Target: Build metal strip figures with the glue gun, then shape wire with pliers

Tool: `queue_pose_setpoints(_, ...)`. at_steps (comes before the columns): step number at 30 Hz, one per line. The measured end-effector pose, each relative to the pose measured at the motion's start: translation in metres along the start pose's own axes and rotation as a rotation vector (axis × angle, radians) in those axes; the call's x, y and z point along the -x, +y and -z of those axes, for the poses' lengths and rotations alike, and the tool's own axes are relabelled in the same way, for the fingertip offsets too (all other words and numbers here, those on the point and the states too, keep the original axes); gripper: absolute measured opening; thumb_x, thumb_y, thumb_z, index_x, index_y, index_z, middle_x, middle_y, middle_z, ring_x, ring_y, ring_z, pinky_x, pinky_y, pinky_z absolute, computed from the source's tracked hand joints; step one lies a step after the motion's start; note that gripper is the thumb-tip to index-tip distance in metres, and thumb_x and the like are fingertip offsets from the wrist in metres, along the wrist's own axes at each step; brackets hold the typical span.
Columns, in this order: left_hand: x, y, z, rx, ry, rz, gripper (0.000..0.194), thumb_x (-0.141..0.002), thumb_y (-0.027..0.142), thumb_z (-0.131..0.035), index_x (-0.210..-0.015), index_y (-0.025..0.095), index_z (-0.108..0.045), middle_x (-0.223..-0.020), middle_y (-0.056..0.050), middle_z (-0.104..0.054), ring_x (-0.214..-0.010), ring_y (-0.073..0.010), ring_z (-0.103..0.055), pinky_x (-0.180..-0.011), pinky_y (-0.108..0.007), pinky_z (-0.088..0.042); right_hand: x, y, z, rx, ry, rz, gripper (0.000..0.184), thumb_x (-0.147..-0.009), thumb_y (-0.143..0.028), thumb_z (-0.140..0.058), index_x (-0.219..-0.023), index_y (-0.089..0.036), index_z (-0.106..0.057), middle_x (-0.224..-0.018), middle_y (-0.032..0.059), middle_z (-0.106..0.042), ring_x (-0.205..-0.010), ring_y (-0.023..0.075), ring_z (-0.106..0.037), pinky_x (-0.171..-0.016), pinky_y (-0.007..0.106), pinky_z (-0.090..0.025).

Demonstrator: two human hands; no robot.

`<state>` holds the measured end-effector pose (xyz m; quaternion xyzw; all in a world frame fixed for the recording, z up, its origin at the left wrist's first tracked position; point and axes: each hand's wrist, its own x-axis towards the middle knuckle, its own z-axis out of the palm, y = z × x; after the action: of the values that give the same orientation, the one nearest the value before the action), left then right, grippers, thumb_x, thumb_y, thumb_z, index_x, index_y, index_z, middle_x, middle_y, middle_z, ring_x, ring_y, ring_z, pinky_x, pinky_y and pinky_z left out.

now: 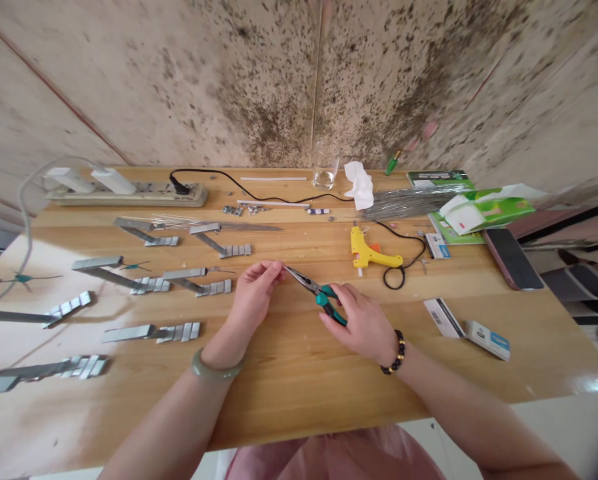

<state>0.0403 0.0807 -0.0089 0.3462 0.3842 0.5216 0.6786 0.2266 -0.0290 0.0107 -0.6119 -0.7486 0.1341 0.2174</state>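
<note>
My right hand (361,319) is wrapped round the teal and black handles of a pair of needle-nose pliers (323,297). The long metal jaws point up and left, and their tips meet the fingertips of my left hand (256,290). Thumb and forefinger of that hand are pinched together at the tips; whatever lies between them is too small to make out. Both hands are above the middle of the wooden table (289,393). Left of them lie several bent grey metal-looking strips (183,332) with banded ends.
A yellow glue gun (371,253) with a black cord lies beyond my right hand. Behind it are a bundle of thin wires (413,200), a glass (325,170) and a tissue pack (493,210). A phone (513,259), small boxes (489,339) and a power strip (143,195) lie around.
</note>
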Motion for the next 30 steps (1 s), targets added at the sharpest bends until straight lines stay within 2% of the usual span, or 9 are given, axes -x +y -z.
queue_pose_setpoints(11, 0.0024, 0.0028, -0.0049, -0.006, 0.018, 0.022, 0.022, -0.056, 0.032, -0.084, -0.067, 0.017, -0.072, -0.064, 0.0, -0.068, -0.06, -0.0093, -0.059, -0.064, -0.023, -0.048, -0.0007, -0.0018, 0.0055, -0.011, -0.043, -0.023, 0.038, -0.091, -0.036, -0.048, -0.123, -0.015, -0.044, -0.103, 0.0127, -0.062, -0.094, 0.0271, -0.062, -0.08, 0.039, -0.05)
queue_pose_setpoints(22, 0.0014, 0.0008, -0.0016, 0.007, -0.017, 0.028, 0.021, -0.059, 0.032, -0.083, -0.069, 0.017, -0.073, -0.065, 0.0, -0.069, -0.061, -0.0092, -0.059, -0.067, -0.024, -0.049, -0.0001, -0.0023, 0.0064, -0.013, -0.058, -0.032, 0.039, -0.091, -0.036, -0.049, -0.122, -0.013, -0.045, -0.101, 0.0121, -0.063, -0.091, 0.0268, -0.062, -0.079, 0.039, -0.05)
queue_pose_setpoints(30, 0.002, 0.0025, -0.0029, 0.014, 0.005, 0.014, 0.02, -0.059, 0.032, -0.083, -0.067, 0.018, -0.072, -0.065, 0.001, -0.067, -0.062, -0.0091, -0.058, -0.066, -0.023, -0.048, -0.0012, -0.0002, -0.0004, 0.006, -0.03, -0.017, 0.042, -0.088, -0.037, -0.052, -0.123, -0.014, -0.045, -0.107, 0.0133, -0.061, -0.093, 0.0269, -0.061, -0.08, 0.04, -0.05)
